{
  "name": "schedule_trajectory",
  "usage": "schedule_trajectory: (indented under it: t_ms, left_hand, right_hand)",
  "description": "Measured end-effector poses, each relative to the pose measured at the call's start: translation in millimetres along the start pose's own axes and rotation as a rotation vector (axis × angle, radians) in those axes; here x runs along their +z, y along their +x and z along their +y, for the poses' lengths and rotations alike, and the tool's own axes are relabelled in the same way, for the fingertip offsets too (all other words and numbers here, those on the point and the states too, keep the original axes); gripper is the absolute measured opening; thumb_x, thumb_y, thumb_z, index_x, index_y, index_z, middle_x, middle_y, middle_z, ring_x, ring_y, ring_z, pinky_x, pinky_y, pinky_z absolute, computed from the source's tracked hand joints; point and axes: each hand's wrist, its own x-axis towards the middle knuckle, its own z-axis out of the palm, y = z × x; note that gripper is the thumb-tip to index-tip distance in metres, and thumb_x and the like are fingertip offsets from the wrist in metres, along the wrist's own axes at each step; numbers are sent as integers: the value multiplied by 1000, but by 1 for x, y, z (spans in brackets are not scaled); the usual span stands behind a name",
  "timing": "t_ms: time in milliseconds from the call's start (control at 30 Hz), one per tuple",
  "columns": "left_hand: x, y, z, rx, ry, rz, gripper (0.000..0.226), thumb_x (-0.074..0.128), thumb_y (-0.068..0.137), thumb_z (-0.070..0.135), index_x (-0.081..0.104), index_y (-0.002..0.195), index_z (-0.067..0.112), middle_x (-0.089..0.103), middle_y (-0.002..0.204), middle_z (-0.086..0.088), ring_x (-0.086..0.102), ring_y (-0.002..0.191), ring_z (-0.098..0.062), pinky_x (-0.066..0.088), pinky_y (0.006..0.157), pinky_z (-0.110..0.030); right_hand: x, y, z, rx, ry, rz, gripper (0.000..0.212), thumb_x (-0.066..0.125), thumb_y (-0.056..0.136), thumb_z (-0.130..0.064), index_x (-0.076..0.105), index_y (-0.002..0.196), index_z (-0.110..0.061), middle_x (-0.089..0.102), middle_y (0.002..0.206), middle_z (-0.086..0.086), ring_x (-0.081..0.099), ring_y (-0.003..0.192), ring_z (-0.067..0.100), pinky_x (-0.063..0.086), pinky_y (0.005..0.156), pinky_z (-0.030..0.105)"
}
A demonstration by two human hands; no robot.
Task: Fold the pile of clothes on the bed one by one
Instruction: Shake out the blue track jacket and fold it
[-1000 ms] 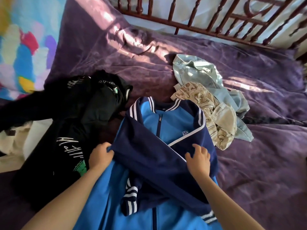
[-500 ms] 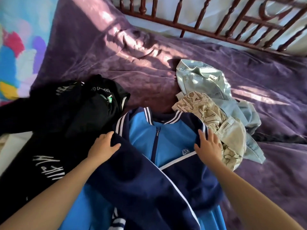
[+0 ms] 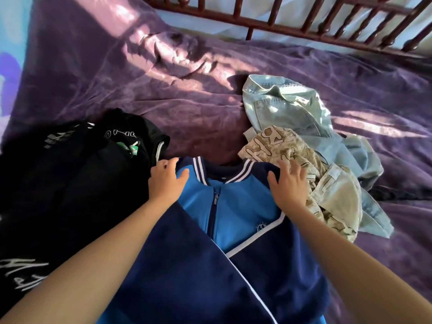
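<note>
A blue zip jacket (image 3: 233, 213) with navy sleeves and a white-striped collar lies face up on the purple bedspread (image 3: 163, 90) in front of me. Its navy sleeves are folded across the chest. My left hand (image 3: 167, 181) rests on the jacket's left shoulder, thumb spread over the blue fabric. On the right shoulder my right hand (image 3: 289, 185) lies flat with its fingers spread. A heap of black printed clothes (image 3: 70, 183) sits to the left. To the right lie a beige patterned garment (image 3: 292, 148) and a pale denim garment (image 3: 287, 108), crumpled together.
A dark red wooden railing (image 3: 304, 26) runs along the far side of the bed. A colourful patterned surface (image 3: 9, 66) shows at the left edge. The rumpled purple bedspread stretches between the heaps and the railing.
Both hands have slid up the jacket from the folded sleeves to its shoulders by the collar. The view has leaned closer over the bed.
</note>
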Motion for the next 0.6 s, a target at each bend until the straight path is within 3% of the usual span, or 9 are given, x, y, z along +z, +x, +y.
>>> schedule_trajectory:
  t_ms: [133,200,300,400,467,600]
  left_hand:
    - [-6,34,-23,-169,150,-210,75,59,87,31,18,147,15,20,150,-16,22,135,-35,28,107,-44]
    - [-5,42,-27,-179,60,-212,77,63,83,22,19,147,12,31,143,-21,34,128,-39,35,102,-42]
    - [-8,45,-22,-237,-72,-151,66,63,81,10,33,139,8,47,129,-22,49,114,-39,42,90,-39]
    - [-16,41,-21,-138,69,-188,33,56,80,1,59,113,7,60,116,-19,56,104,-36,46,82,-36]
    - [-23,32,-20,-128,127,-199,23,55,81,2,64,100,10,62,111,-18,57,100,-36,47,78,-35]
    - [-21,19,-27,-160,69,-285,50,60,86,14,44,133,6,48,132,-20,48,118,-38,41,95,-38]
  right_hand:
    - [-9,24,9,5,-74,-223,60,49,93,-23,22,146,-17,33,146,12,34,132,33,34,105,48]
    - [-10,28,13,28,-94,-272,43,50,88,-12,43,130,-12,52,125,14,49,116,32,43,93,42]
    - [-17,25,17,24,8,-287,10,48,85,-4,57,90,-5,56,83,9,55,84,28,41,67,30]
    - [-35,19,24,8,129,-202,6,50,89,-4,56,86,-5,51,77,5,48,80,22,34,68,27]
    - [-49,14,31,4,182,-144,6,53,89,-4,58,92,-3,53,82,8,47,83,21,32,70,26]
    - [-75,-4,44,-23,288,-108,12,56,88,-1,62,98,-2,56,83,6,50,85,22,34,69,26]
